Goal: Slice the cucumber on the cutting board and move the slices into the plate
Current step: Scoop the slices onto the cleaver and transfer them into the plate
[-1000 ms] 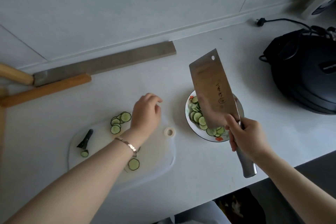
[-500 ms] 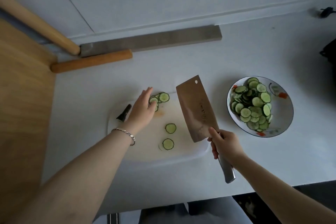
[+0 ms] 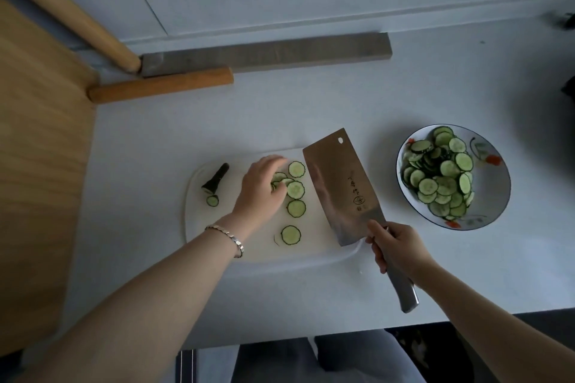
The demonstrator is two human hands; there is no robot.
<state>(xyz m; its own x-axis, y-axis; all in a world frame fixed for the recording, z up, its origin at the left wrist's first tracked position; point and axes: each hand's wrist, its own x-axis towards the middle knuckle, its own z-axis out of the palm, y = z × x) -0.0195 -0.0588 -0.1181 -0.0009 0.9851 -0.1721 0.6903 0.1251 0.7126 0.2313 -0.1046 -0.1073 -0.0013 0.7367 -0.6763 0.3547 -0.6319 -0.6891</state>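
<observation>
A white cutting board (image 3: 224, 239) lies on the pale counter. On it lie several cucumber slices (image 3: 295, 208), a dark cucumber end piece (image 3: 216, 179) and a small slice (image 3: 212, 200) beside it. My left hand (image 3: 259, 188) rests on the board with its fingers touching a small cluster of slices. My right hand (image 3: 399, 247) grips the steel handle of a cleaver (image 3: 339, 186), whose broad blade lies tilted over the board's right part, just right of the slices. A patterned plate (image 3: 494, 196) to the right holds a heap of cucumber slices (image 3: 441, 177).
A grey bar (image 3: 280, 53) and two wooden handles (image 3: 161, 84) lie along the back wall. A wooden surface (image 3: 40, 165) borders the counter at left. The counter's front edge runs just below my right hand. A dark object (image 3: 569, 90) shows at the right edge.
The view has shifted left, so the plate now sits far right. The cleaver has come from over the plate to the board. My left hand has settled onto the cluster of slices.
</observation>
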